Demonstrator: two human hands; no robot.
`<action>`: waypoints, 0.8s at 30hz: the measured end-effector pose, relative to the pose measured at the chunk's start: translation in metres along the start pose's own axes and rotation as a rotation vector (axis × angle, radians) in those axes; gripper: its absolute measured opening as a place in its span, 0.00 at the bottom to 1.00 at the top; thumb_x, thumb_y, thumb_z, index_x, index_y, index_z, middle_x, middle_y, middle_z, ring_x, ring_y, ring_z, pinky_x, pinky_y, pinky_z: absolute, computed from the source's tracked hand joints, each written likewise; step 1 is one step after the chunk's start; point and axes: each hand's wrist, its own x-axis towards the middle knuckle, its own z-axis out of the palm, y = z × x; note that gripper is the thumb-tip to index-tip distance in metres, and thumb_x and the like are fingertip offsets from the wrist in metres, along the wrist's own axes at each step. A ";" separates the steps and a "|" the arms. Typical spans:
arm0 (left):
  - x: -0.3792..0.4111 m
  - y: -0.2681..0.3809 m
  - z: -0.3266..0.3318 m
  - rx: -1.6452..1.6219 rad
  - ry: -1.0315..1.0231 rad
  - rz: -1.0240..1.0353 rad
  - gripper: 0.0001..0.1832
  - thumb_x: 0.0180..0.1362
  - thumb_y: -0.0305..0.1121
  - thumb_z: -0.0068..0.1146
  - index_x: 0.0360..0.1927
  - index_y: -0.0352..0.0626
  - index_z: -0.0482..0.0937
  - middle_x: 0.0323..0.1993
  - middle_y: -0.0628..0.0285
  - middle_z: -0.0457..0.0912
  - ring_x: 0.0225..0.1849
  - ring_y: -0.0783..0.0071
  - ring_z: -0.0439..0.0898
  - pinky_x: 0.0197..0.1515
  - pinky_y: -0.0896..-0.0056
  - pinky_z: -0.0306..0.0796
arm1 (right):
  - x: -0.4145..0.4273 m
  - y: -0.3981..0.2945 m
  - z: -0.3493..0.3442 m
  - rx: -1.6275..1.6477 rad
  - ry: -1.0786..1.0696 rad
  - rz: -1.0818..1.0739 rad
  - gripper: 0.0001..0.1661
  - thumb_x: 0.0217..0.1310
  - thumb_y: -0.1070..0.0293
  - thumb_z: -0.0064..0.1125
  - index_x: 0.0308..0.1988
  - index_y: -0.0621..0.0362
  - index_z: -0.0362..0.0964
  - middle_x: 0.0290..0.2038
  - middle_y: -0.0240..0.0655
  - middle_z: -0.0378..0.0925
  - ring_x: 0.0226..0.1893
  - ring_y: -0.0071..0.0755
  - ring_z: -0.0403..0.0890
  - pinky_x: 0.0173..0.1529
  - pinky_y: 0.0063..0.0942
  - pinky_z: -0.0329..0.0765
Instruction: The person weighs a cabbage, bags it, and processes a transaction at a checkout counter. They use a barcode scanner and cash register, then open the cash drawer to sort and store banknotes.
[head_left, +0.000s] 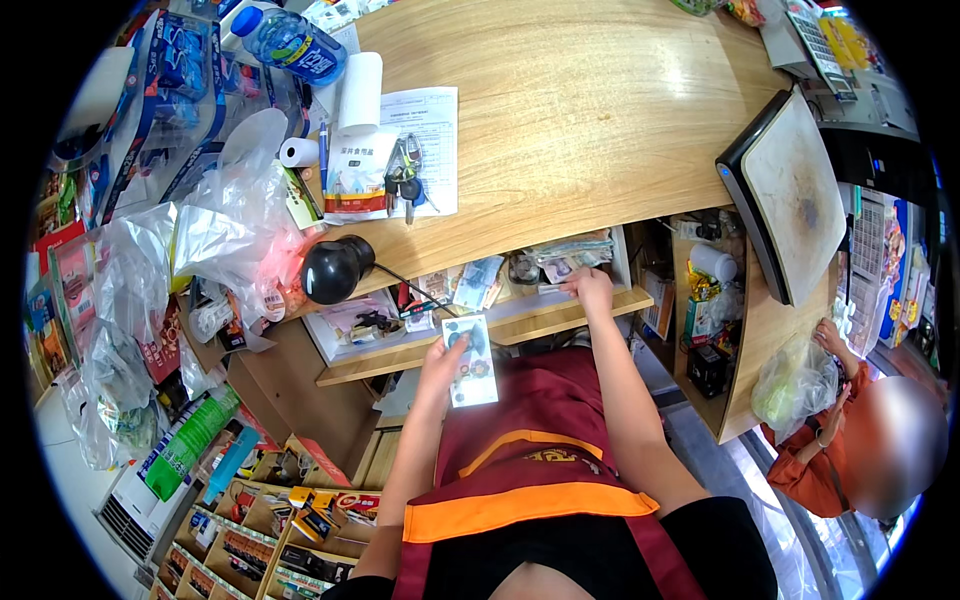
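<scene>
My left hand (442, 365) holds a banknote (472, 375) upright between thumb and fingers, just in front of an open wooden drawer (540, 319). Over the drawer's right part, my right hand (589, 291) has its fingertips pinched at small pale notes or paper (553, 288); exactly what they grip is unclear. Behind those fingers lies a pile of banknotes (581, 251). More notes (478, 281) lie in the drawer's middle, beside a red-and-black pen (416, 307). In the left part are keys (375, 324) and further notes.
On the counter (570, 112) are a black handheld scanner or similar device (337, 270), keys (407, 180) on papers, a paper roll (360, 94) and a bottle (289, 45). A flat scale-like device (791, 195) stands at the right. Another person (817, 450) stands beyond with a plastic bag (795, 382).
</scene>
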 end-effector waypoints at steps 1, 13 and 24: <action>0.001 0.000 -0.001 0.006 -0.003 0.007 0.11 0.67 0.36 0.56 0.48 0.42 0.78 0.37 0.68 0.82 0.32 0.84 0.78 0.33 0.79 0.73 | -0.007 0.003 -0.003 0.023 -0.001 -0.032 0.19 0.72 0.65 0.43 0.32 0.65 0.74 0.25 0.40 0.83 0.17 0.24 0.73 0.24 0.21 0.68; 0.011 -0.003 0.034 -0.174 0.004 0.172 0.12 0.70 0.30 0.49 0.53 0.38 0.74 0.48 0.61 0.81 0.49 0.77 0.79 0.51 0.73 0.73 | -0.152 -0.024 0.042 -0.622 -0.494 -0.479 0.13 0.67 0.60 0.56 0.36 0.58 0.78 0.23 0.32 0.79 0.24 0.26 0.79 0.31 0.27 0.74; -0.002 0.004 0.001 -0.066 0.089 0.248 0.12 0.63 0.22 0.55 0.51 0.38 0.76 0.43 0.65 0.83 0.41 0.81 0.80 0.45 0.75 0.73 | 0.006 0.023 0.096 -1.368 0.066 -0.747 0.05 0.56 0.71 0.55 0.35 0.58 0.73 0.32 0.38 0.82 0.28 0.37 0.86 0.29 0.31 0.82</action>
